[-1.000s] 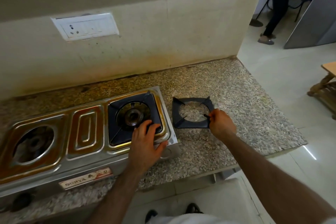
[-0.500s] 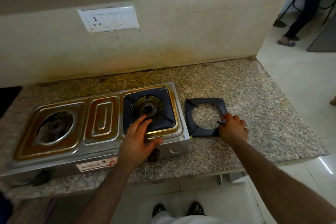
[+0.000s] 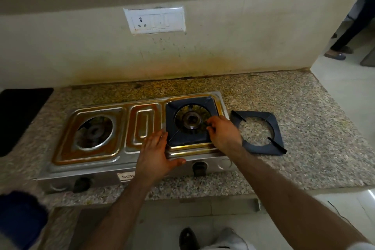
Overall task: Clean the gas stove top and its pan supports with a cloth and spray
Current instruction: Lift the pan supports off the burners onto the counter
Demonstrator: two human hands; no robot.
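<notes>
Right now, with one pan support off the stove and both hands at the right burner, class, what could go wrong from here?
1. The right hand reaches over the second pan support, still seated on the stove; lifted one-handed it might tilt and scrape the stained top.
2. The removed pan support lies on the counter beside the right forearm; a sweep could knock it.
3. No cloth or spray shows, so cleaning may stall.

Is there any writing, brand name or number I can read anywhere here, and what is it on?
"SUR": the start of a word on the label on the front of the gas stove; the left hand hides what follows.
Switch and socket plate on the wall: no writing can be made out, it is too blurred.
Nothing else readable shows.
</notes>
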